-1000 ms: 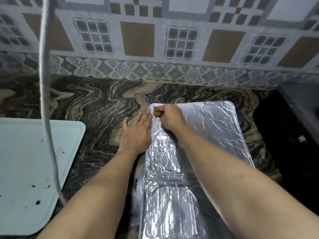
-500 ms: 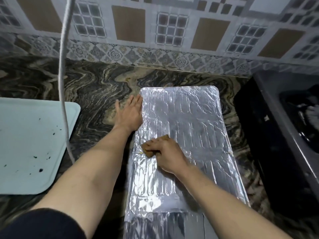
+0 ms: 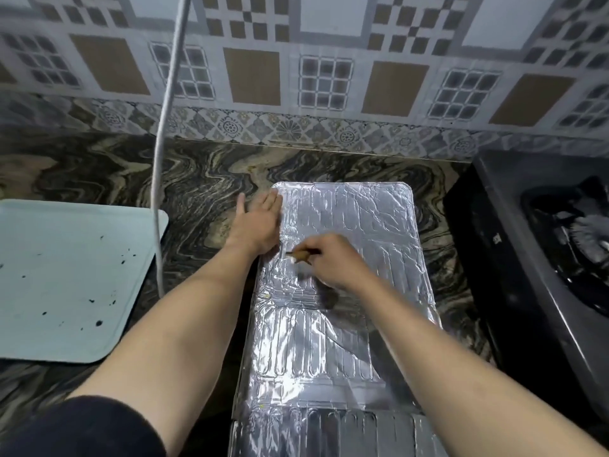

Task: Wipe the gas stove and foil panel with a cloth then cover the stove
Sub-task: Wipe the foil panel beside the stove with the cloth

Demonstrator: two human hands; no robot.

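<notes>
A crinkled silver foil panel [image 3: 356, 225] lies flat on the dark marbled counter, running from mid-frame to the bottom edge. My right hand [image 3: 333, 262] grips a small brown cloth [image 3: 301, 255] and presses it on the panel's left half. My left hand [image 3: 258, 222] lies flat, fingers straight, on the panel's far left corner and the counter beside it. The black gas stove [image 3: 540, 258] stands at the right edge, one burner partly in view.
A pale blue tray [image 3: 66, 278] with dark specks sits on the counter at the left. A grey cord [image 3: 164, 127] hangs down in front of the patterned tiled wall [image 3: 329, 61]. Bare counter [image 3: 197, 179] lies behind the panel.
My right hand drew the cloth back from the panel's far left corner toward me, then stayed near the left half. My left hand kept its place at the corner. The camera view shifted.
</notes>
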